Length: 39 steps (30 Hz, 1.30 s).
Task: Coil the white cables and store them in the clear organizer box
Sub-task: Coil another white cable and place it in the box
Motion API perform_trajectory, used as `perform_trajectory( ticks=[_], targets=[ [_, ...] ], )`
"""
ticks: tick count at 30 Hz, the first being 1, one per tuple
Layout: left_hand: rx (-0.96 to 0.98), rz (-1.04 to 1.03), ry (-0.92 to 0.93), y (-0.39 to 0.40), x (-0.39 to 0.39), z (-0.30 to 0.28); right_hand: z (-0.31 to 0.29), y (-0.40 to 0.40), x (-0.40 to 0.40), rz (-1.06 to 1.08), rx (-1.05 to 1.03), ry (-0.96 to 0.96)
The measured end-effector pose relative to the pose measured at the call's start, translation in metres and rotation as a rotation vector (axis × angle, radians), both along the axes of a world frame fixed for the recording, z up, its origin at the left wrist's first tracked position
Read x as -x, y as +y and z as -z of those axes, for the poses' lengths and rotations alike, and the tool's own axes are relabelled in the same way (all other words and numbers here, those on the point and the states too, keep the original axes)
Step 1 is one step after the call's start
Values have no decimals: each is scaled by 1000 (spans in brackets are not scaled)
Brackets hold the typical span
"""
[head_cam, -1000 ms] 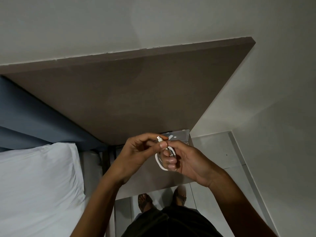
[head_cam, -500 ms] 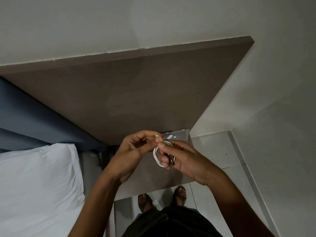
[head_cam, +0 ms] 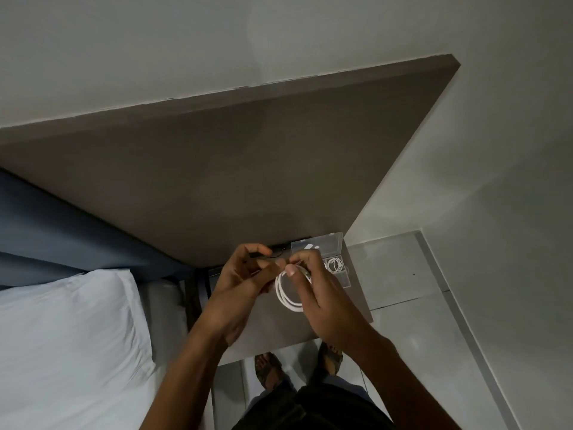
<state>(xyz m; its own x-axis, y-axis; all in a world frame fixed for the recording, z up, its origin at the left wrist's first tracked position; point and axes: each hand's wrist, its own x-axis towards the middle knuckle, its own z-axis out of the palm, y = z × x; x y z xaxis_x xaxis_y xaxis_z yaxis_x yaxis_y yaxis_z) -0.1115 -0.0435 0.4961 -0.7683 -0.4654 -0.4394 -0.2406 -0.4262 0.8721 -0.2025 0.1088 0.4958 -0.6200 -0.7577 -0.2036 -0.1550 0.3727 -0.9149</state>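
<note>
Both hands hold the coiled white cable (head_cam: pixel 286 293) above the brown surface (head_cam: pixel 356 308). Right hand (head_cam: pixel 319 293) grip pinches the coil's top; left hand (head_cam: pixel 242 283) grip closes beside it. The loop's long axis runs vertically in view. The clear plastic organizer box (head_cam: pixel 331 243) sits just beyond, holding another white coil (head_cam: pixel 335 264).

Brown headboard panel (head_cam: pixel 217 169), white pillow (head_cam: pixel 62 336) (perhaps bedding), sandals (head_cam: pixel 268 367).

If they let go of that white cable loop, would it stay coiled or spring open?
Probably loosens: the white cable keeps its loops only where both hands, left hand and right hand, pinch it. It looks thin and light, so floppy rather than stiff. The coil already in the clear organizer box stays round, seemingly held by the walls.
</note>
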Motion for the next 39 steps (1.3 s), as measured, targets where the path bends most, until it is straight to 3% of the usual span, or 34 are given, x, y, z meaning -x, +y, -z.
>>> perform_trajectory(
  ticks=[10,15,18,23,26,31,34,39],
  targets=[
    [227,216,-158,36,33,72,91,33,21,175,-42,-83],
    [354,432,-264,54,71,132,158,58,45,324,-74,-253],
    [571,614,-284,66,91,177,206,75,65,328,-87,-305],
    [767,708,-248,80,127,261,289,94,94,269,-101,-299],
    [691,756,-300,80,134,311,334,98,100,280,-60,-288],
    [355,953,-426,63,151,400,413,97,97,354,-51,-265],
    [142,949,-497,56,162,443,454,93,101,391,-63,-296],
    [-76,876,-371,47,183,500,507,85,128,469,-38,-335]
  ],
)
